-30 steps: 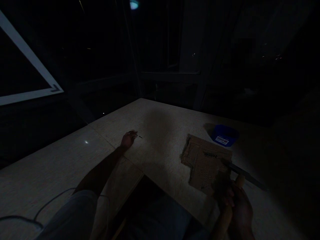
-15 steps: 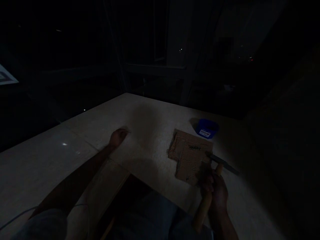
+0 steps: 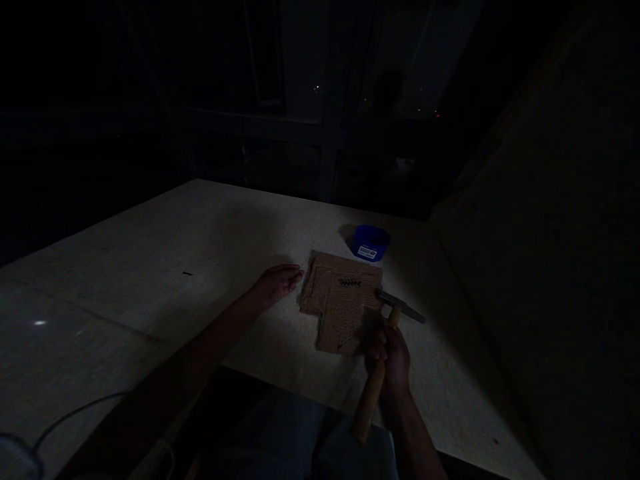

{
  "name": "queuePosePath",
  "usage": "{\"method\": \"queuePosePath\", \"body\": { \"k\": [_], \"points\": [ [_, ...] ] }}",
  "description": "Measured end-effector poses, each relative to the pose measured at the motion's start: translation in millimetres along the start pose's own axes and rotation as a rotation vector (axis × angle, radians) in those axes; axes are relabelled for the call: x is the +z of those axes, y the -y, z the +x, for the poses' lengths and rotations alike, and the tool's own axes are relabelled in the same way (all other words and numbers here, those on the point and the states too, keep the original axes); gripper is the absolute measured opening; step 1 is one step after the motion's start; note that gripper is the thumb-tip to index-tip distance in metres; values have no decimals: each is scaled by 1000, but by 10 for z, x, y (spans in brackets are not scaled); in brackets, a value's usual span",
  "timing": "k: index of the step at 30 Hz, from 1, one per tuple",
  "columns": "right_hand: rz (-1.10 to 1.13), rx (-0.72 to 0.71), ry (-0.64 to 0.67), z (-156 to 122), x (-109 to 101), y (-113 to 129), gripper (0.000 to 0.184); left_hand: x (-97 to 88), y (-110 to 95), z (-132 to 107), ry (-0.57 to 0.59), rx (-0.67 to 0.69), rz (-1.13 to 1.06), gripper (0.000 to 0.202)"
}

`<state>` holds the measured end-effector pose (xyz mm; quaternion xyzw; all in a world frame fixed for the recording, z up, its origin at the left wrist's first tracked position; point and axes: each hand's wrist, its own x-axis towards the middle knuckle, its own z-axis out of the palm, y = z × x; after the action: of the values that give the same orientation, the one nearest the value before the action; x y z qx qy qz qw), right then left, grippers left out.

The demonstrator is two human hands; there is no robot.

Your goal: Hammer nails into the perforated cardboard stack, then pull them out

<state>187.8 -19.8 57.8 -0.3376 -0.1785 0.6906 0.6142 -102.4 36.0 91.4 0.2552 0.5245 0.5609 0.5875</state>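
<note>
In dim light, my right hand (image 3: 389, 353) is wrapped round the wooden handle of a hammer (image 3: 383, 360), whose dark metal head lies at the right edge of a notched piece of cardboard (image 3: 341, 303). A short row of small dark nails (image 3: 349, 283) sits on the cardboard. My left hand (image 3: 280, 281) rests on the table just left of the cardboard, fingers loosely extended toward it, nothing seen in it. A blue tub (image 3: 371, 243) stands just behind the cardboard.
The pale wooden table (image 3: 150, 267) has a small dark nail-like object (image 3: 187, 273) lying at the left. A thin cable (image 3: 75, 417) trails at the lower left. Dark window frames stand behind the table, and a dark panel rises at the right.
My left hand has moved right from the small dark object to the cardboard's left edge. The view has swung right; my right hand keeps hold of the hammer.
</note>
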Motion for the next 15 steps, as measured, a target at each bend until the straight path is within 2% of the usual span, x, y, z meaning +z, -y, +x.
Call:
{"method": "queuePosePath", "body": {
  "k": [3, 7, 11, 15],
  "points": [
    [-17, -18, -3, 14, -24, -17, 33, 278, 160, 46, 37, -21, -2, 32],
    [-89, -45, -11, 16, -38, -43, 35, 544, 307, 113, 94, 146, 176, 40],
    [-105, -28, -65, -2, -11, -38, 35, 694, 414, 235, 128, 333, 368, 33],
    [-125, -11, -78, -28, 38, -15, 36, 729, 501, 321, 149, 507, 533, 21]
  ]
}}
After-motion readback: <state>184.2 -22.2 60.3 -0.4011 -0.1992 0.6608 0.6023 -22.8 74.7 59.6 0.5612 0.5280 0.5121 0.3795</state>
